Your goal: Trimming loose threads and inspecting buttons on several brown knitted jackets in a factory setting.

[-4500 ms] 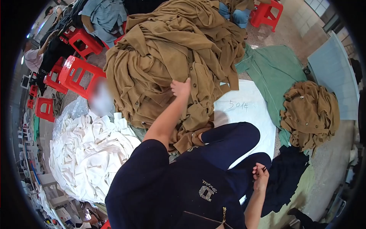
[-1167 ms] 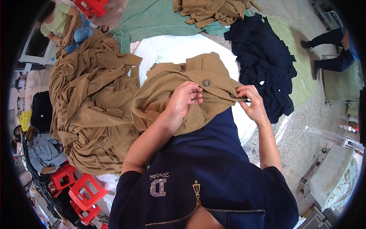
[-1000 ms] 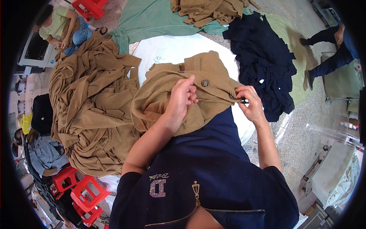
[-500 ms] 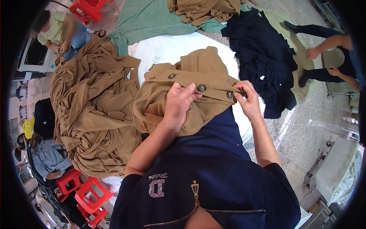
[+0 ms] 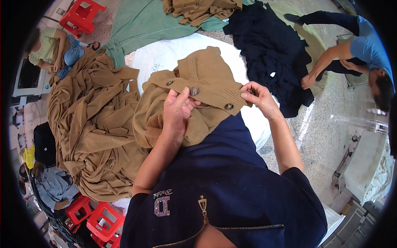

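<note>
A brown knit cardigan (image 5: 198, 118) lies bunched over my lap, its button band stretched across between my hands. Several dark round buttons sit along the band. My left hand (image 5: 175, 111) grips the band, thumb on top beside a middle button (image 5: 194, 90). At the band's ribbed right end, my right hand (image 5: 260, 99) pinches the edge between thumb and fingers. Something small and dark shows among the right hand's fingers, too little of it to name. Another button (image 5: 229, 106) faces up just left of that hand.
A big heap of brown garments (image 5: 95, 132) lies at my left, more brown ones (image 5: 198, 10) far ahead. Dark garments (image 5: 269, 53) lie at the right, where a person in blue (image 5: 368, 45) reaches down. Red stools (image 5: 105, 221), a seated person (image 5: 49, 49) and a white-covered cart (image 5: 368, 165) stand around.
My right hand has shifted from beside the right-hand button to the band's ribbed end, uncovering that button. The view has moved a little. The person at the right now bends to the dark garments.
</note>
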### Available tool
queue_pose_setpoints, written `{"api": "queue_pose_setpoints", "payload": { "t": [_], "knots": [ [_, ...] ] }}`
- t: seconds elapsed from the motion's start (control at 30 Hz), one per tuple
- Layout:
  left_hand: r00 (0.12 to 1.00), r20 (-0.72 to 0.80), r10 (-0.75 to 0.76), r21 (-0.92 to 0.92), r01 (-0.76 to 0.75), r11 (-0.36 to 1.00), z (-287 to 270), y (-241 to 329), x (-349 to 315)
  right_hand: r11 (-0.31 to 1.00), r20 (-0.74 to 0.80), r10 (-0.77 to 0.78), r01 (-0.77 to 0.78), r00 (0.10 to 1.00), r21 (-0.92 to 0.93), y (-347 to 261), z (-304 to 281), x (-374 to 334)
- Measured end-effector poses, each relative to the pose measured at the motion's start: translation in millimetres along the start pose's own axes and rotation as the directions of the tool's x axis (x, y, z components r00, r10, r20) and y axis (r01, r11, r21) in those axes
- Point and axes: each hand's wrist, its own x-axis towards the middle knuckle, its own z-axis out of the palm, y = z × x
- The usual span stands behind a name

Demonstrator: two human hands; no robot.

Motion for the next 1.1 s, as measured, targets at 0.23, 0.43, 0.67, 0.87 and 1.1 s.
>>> {"api": "queue_pose_setpoints", "payload": {
  "t": [0.23,0.43,0.67,0.87,1.1],
  "knots": [
    [0.999,-0.049,-0.023,-0.042,0.021,0.999,-0.9,-0.9,6.5,0.999,-0.333,-0.029,0.019,0.943,-0.034,13.9,-0.8,-5.1],
    [0.997,-0.046,-0.061,-0.039,0.059,0.997,2.1,3.2,6.4,0.749,-0.397,-0.470,0.118,0.788,-0.652,6.1,13.5,-38.0],
    [0.981,-0.022,-0.191,0.441,0.181,0.879,24.0,-0.9,-12.8,0.690,0.030,-0.502,0.421,0.864,-0.589,3.1,33.8,-51.4],
    [0.971,0.142,-0.195,0.512,0.096,0.853,57.4,-19.7,-7.3,0.889,-0.014,-0.338,0.314,0.941,-0.332,16.1,41.2,-34.5],
    [0.989,-0.005,-0.148,0.314,0.142,0.939,51.9,-29.2,-7.3,0.730,-0.014,-0.521,0.437,0.853,-0.525,10.0,33.8,-37.3]
  ]
}}
